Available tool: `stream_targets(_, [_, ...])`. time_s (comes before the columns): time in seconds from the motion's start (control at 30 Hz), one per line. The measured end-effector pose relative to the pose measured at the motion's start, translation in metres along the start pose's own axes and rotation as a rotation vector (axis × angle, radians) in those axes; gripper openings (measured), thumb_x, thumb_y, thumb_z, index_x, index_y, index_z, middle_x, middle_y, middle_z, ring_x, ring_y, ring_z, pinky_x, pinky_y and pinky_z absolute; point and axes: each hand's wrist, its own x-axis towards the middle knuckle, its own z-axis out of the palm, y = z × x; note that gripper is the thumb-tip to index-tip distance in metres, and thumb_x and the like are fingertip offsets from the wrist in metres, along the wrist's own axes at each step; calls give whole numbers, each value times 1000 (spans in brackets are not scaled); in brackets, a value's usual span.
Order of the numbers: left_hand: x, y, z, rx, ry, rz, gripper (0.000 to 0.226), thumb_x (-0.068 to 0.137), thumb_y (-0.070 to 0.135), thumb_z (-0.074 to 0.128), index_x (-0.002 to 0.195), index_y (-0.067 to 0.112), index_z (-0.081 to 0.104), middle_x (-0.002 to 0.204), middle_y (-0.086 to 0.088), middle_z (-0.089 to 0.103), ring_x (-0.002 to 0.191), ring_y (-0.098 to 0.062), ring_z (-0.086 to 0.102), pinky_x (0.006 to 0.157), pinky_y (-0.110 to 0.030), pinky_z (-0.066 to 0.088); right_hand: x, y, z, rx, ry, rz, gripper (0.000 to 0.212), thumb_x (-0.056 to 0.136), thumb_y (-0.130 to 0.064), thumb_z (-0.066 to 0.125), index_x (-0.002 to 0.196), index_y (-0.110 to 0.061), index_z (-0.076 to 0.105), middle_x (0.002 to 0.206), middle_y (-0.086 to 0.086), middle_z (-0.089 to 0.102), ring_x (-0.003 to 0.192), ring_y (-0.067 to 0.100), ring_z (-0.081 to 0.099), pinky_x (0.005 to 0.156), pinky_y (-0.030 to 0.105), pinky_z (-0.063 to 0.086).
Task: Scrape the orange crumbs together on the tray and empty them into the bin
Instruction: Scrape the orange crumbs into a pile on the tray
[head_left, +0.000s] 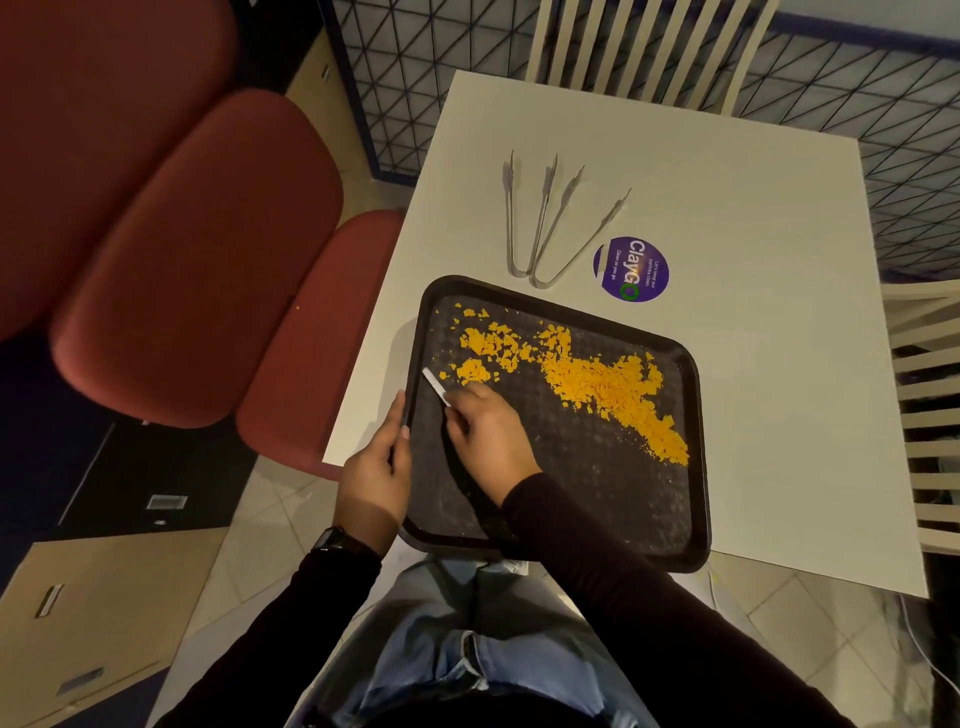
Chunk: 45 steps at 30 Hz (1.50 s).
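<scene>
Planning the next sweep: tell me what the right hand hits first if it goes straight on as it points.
The right hand, holding the scraper, points toward the view's upper left. Straight on, it would probably meet the tray's left rim first; the small crumb patch lies just right of that line.

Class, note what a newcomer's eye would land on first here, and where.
Bright orange crumbs scattered across the black tray stand out first. Next, the right hand holds a white scraper near the tray's left rim, which the left hand grips. Beyond lie two metal tongs beside a purple sticker.
</scene>
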Motion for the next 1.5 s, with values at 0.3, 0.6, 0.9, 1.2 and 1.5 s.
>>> stream_targets(0.3, [1, 0, 2, 20, 5, -27, 43, 97, 23, 39, 139, 32, 37, 65, -30, 53, 51, -27, 41, 55, -32, 38, 24, 22, -19, -31, 91, 196, 21, 87, -1, 53, 104, 3, 65, 97, 18, 60, 88, 30, 57, 80, 40, 49])
stream_targets(0.6, [0, 8, 0, 57, -11, -54, 46, 97, 25, 37, 142, 35, 28, 50, -5, 33, 45, -17, 32, 51, -32, 29, 9, 9, -19, 49, 75, 169, 23, 86, -6, 58, 108, -3, 65, 101, 13, 61, 86, 21, 56, 81, 32, 49])
stream_targets(0.9, [-2, 14, -1, 79, 16, -17, 42, 96, 27, 43, 136, 14, 44, 128, -12, 59, 118, -26, 55, 92, -22, 38, 33, -24, 0, 123, 46, 209, 19, 89, -6, 54, 101, 0, 66, 101, 17, 61, 88, 27, 60, 79, 30, 47])
stream_targets(1.2, [-8, 14, -1, 24, 63, -40, 41, 95, 29, 44, 135, 21, 46, 99, -12, 69, 95, -22, 63, 81, -20, 41, 81, -6, -17, 145, 165, 340, 24, 84, -1, 53, 60, -4, 55, 67, 17, 52, 63, 26, 49, 59, 28, 37])
stream_targets(1.5, [-8, 11, -1, -26, 39, -81, 41, 95, 32, 43, 135, 22, 45, 101, 0, 67, 93, -7, 57, 84, -19, 41, 63, 17, -29, 180, 243, 427, 20, 85, -4, 55, 70, 4, 64, 73, 17, 62, 64, 26, 56, 63, 33, 47])
